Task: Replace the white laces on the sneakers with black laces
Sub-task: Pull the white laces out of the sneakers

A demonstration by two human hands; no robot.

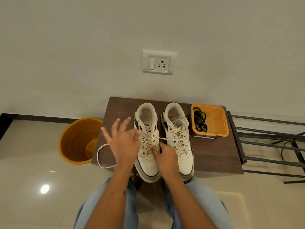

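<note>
Two white sneakers with dark trim stand side by side on a small brown table (pixel 214 156), toes toward me. The left sneaker (pixel 146 164) is partly unlaced; its white lace (pixel 100 156) loops off the table's left edge and one strand runs across toward the right sneaker (pixel 179 156), which is still laced. My left hand (pixel 123 141) pinches the lace between thumb and forefinger near the upper eyelets, other fingers spread. My right hand (pixel 165 154) grips the left sneaker's right side by the lower eyelets. Black laces (pixel 200 121) lie coiled in an orange tub (pixel 216 123).
An orange bucket (pixel 77 141) stands on the tiled floor left of the table. A dark metal rack (pixel 267 142) sits to the right. A wall socket (pixel 159 62) is on the wall behind. My knees in light jeans are below the table.
</note>
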